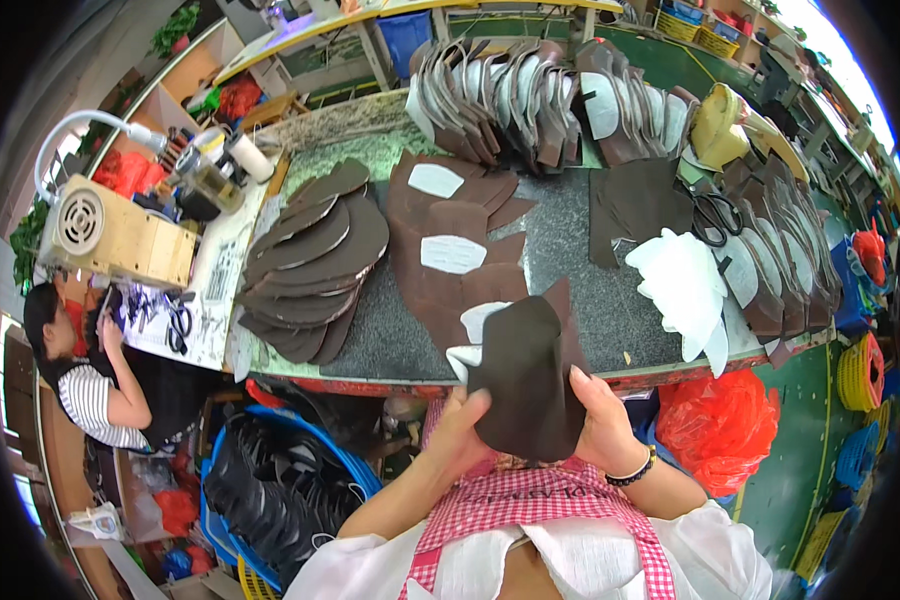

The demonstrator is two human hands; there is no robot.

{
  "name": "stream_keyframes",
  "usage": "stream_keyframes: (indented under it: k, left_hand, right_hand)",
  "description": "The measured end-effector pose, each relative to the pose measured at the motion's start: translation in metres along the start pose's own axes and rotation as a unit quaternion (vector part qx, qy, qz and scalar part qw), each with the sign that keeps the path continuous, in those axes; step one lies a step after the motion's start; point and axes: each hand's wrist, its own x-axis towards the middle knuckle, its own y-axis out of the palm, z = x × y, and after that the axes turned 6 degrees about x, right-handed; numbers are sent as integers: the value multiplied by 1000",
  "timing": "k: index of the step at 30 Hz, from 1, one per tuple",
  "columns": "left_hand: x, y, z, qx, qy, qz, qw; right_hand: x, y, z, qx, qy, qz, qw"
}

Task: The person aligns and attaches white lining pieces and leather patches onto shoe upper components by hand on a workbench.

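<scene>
Both of my hands grip a dark brown leather-like cut piece by its lower sides, above the table's front edge. My left hand is closed on its left side, thumb on top; my right hand pinches the right side. A white patch shows at the piece's left edge. Just beyond lies a row of overlapping brown pieces bearing white patches. To the left fans a pile of plain dark brown pieces. White cut pieces lie to the right, with black-handled scissors behind them.
Stacked brown pieces with white patches line the table's back and right side. A red plastic bag hangs below right; a blue basket of black pieces stands below left. Another person sits at left, near a wooden box machine.
</scene>
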Motion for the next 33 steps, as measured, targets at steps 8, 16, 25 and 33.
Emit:
stream_keyframes:
  k: [8, 16, 25, 33]
  left_hand:
    - [-5, -56, 1, 335, 182, -99, 919]
    - [64, -84, -20, 477, 103, -132, 863]
    - [75, -77, -25, 466, 31, -151, 872]
    - [76, -69, -37, 534, -36, -161, 829]
  right_hand:
    - [10, -45, -5, -301, -176, -134, 928]
    - [84, -59, 22, -598, -251, -176, 741]
    - [96, -63, 22, -665, -248, -188, 679]
    - [94, -16, 7, -755, -358, 2, 549]
